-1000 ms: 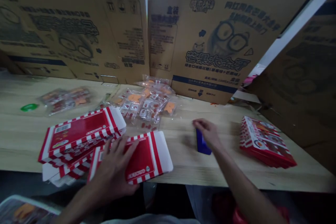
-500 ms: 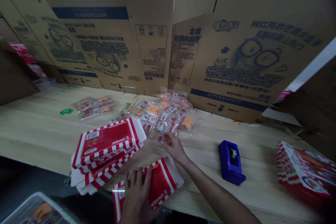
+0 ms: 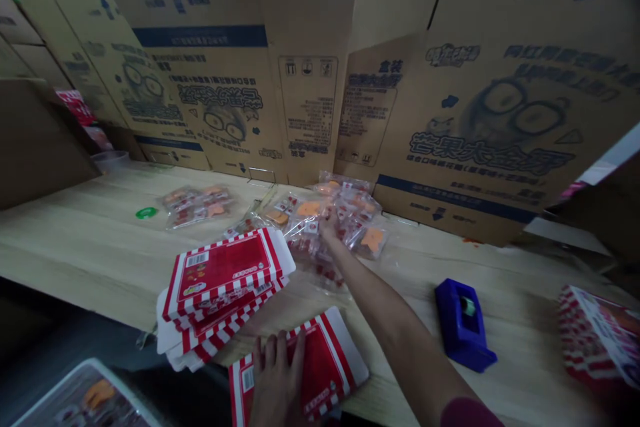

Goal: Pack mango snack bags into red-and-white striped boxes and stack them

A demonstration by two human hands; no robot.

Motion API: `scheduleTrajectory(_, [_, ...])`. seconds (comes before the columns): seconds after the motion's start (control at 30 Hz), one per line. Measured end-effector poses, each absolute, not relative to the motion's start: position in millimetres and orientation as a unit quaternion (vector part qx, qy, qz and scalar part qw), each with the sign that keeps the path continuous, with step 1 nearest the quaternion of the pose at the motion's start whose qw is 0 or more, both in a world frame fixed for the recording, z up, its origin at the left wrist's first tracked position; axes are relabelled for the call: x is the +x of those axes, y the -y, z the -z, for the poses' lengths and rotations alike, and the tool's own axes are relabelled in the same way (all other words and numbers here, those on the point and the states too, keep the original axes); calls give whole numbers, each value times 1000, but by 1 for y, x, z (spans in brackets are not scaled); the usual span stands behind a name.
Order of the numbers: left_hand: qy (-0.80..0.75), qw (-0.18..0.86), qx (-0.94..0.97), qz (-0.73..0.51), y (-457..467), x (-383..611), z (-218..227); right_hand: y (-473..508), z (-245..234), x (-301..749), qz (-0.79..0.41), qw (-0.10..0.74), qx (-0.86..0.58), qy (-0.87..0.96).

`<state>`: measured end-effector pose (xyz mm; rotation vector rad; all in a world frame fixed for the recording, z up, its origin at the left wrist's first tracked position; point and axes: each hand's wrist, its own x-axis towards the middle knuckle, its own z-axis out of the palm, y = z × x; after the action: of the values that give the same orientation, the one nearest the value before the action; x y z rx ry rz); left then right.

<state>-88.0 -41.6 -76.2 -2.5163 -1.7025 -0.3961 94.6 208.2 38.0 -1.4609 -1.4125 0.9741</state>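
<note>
My left hand (image 3: 277, 380) lies flat with fingers stretched out on a flattened red-and-white striped carton (image 3: 320, 363) at the table's near edge. My right hand (image 3: 329, 225) reaches far forward onto a heap of clear plastic packets (image 3: 325, 217) with orange and red pieces inside; its fingers rest among the packets and I cannot make out whether they grip one. A stack of several more flat striped cartons (image 3: 220, 287) lies to the left of my right forearm.
A blue tape dispenser (image 3: 464, 323) sits right of my arm. A filled red carton (image 3: 600, 340) is at the far right. Another clear packet (image 3: 197, 203) and a green ring (image 3: 146, 213) lie at left. Big printed cardboard boxes (image 3: 310, 80) wall the wooden table's (image 3: 75, 233) back.
My right hand left the blue tape dispenser and moved left and forward onto the heap of clear packets. My left hand stayed flat on the carton. The view shifted right.
</note>
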Motion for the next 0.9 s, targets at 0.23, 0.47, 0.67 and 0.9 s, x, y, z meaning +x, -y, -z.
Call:
scheduleTrajectory(0.23, [540,-7,-834,112,30,-93,39,-127,-37,188,-351,530,-592,495])
scheduleTrajectory(0.47, [506,2,-857,101,24,-90,33,-6,-11,238,-336,333,-588,656])
scheduleTrajectory(0.67, [476,-5,-873,102,29,-86,33,13,6,225,-330,159,-520,772])
scheduleTrajectory(0.9, [444,-25,-892,77,33,-88,39,1,10,197,-292,42,-456,840])
